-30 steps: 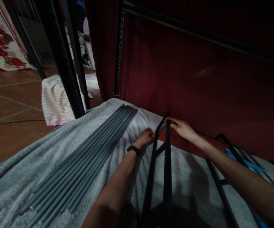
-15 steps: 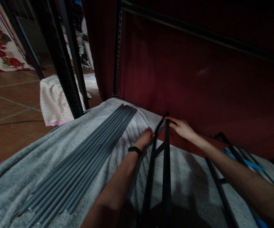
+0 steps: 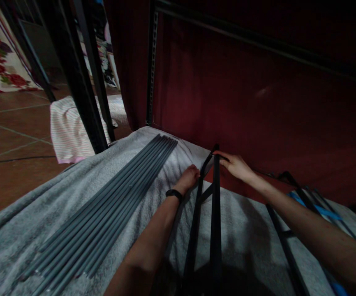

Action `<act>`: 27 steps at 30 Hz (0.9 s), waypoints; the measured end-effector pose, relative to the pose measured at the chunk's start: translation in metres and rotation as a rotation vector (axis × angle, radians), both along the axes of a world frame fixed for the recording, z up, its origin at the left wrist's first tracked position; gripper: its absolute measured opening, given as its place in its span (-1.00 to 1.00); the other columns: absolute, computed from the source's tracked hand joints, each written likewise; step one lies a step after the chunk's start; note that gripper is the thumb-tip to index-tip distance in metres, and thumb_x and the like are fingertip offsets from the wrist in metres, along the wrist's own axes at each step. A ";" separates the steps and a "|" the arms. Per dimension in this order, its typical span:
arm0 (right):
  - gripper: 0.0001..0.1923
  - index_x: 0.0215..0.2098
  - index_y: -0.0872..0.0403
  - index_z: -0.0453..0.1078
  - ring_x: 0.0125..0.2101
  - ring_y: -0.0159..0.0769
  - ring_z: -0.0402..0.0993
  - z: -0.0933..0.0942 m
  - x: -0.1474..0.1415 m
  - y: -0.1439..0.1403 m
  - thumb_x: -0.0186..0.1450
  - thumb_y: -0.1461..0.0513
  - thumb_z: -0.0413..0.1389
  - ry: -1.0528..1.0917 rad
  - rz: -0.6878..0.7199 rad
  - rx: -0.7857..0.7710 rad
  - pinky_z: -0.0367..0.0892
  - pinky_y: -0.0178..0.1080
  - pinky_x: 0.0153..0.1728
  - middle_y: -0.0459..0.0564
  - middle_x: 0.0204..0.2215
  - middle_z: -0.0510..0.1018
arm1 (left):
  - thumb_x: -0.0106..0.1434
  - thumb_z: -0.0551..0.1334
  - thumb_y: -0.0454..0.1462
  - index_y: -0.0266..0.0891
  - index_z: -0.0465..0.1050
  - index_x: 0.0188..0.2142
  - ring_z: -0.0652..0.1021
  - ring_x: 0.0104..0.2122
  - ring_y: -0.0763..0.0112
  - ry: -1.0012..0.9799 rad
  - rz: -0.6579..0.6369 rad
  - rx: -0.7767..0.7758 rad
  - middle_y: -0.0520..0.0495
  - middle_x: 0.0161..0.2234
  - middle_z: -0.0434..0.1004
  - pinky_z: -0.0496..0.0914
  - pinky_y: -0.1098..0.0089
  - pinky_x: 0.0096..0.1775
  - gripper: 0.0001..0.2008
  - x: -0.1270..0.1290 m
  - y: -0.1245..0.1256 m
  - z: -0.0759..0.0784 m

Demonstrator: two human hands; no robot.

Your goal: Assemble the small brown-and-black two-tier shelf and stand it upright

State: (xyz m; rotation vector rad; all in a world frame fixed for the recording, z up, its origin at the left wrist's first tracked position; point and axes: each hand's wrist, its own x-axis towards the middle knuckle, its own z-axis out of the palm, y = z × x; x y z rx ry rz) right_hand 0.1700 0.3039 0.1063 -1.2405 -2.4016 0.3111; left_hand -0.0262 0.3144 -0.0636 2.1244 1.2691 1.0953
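A black metal frame (image 3: pixel 215 213) of two long bars and a short cross piece runs away from me over a grey towel (image 3: pixel 73 193). My left hand (image 3: pixel 189 178), a black band on its wrist, curls around the left bar near the frame's far end. My right hand (image 3: pixel 235 166) grips the far end of the right bar. Left of my hands lie several grey rods (image 3: pixel 110 207) side by side on the towel.
A dark red curtain (image 3: pixel 258 107) hangs close behind the frame's end. Black upright posts (image 3: pixel 82 82) stand at the left, with a striped cloth (image 3: pixel 70 131) and tiled floor (image 3: pixel 11 135) beyond. More black bars (image 3: pixel 284 242) and a blue strip (image 3: pixel 316 209) lie at the right.
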 end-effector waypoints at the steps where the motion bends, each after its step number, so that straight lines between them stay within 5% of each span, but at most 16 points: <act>1: -0.58 0.16 -0.11 0.44 0.11 -0.17 0.48 0.000 0.000 0.000 0.37 0.23 0.04 -0.002 -0.001 0.001 0.33 -0.07 0.18 -0.09 0.10 0.55 | 0.20 0.16 -0.43 -0.28 0.47 -0.45 0.45 -0.25 0.34 -0.011 -0.012 0.024 -0.10 -0.33 0.43 0.38 0.34 -0.08 -0.85 0.001 -0.001 0.000; 7: -0.60 0.16 -0.10 0.44 0.11 -0.19 0.48 0.002 0.000 0.000 0.37 0.21 0.04 -0.006 0.003 0.004 0.33 -0.11 0.18 -0.10 0.11 0.55 | 0.13 0.14 -0.48 -0.28 0.50 -0.33 0.47 -0.13 0.35 -0.091 -0.006 0.060 -0.12 -0.19 0.45 0.38 0.38 -0.02 -0.80 0.000 -0.004 0.003; 12: -0.58 0.17 -0.13 0.43 0.10 -0.18 0.49 0.000 0.001 0.002 0.37 0.21 0.04 -0.005 0.008 -0.011 0.34 -0.09 0.16 -0.12 0.10 0.56 | 0.25 0.15 -0.34 -0.29 0.48 -0.42 0.47 -0.23 0.32 0.022 0.015 -0.025 -0.13 -0.29 0.45 0.39 0.33 -0.05 -0.84 -0.002 -0.004 0.006; 19: -0.59 0.16 -0.12 0.44 0.10 -0.17 0.50 0.001 0.001 0.001 0.36 0.21 0.05 -0.009 -0.007 -0.007 0.35 -0.08 0.16 -0.10 0.09 0.56 | 0.13 0.10 -0.49 -0.24 0.48 -0.36 0.47 -0.13 0.32 0.027 -0.071 0.055 -0.10 -0.21 0.47 0.39 0.34 -0.02 -0.77 -0.002 -0.005 0.008; 27: -0.59 0.14 -0.15 0.45 0.10 -0.16 0.49 0.003 -0.001 -0.001 0.37 0.23 0.04 -0.018 -0.004 -0.015 0.36 -0.09 0.15 -0.15 0.08 0.57 | 0.29 0.14 -0.35 -0.29 0.50 -0.40 0.48 -0.20 0.29 0.095 0.010 0.019 -0.13 -0.29 0.47 0.38 0.29 -0.02 -0.81 0.000 -0.002 0.005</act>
